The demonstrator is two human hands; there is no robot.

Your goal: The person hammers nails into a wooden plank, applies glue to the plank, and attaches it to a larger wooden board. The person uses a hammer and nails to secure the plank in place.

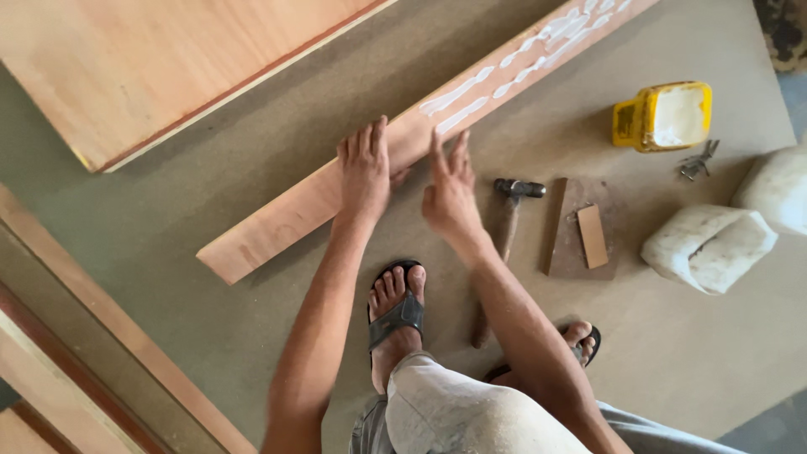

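Long, narrow wooden plank point(336, 189) lying flat on brown board floor point(672, 336), running diagonally from lower left to upper right. Pale reddish, smooth face, near end bare; upper half streaked with white glue point(496, 76) in wavy lines.

Left hand point(364, 168) flat on plank, palm down, fingers together, gripping nothing. Right hand point(451, 189) just beside it, fingers stretched out and slightly spread, tips at plank's near edge below the glue, holding nothing.

Hammer point(504, 235) just right of right hand, head toward plank. Further right, small wood offcuts point(580, 231), one block on top. Yellow glue tub point(664, 116) open, white inside, near plank's far end. Sandalled feet point(397, 311) below hands.
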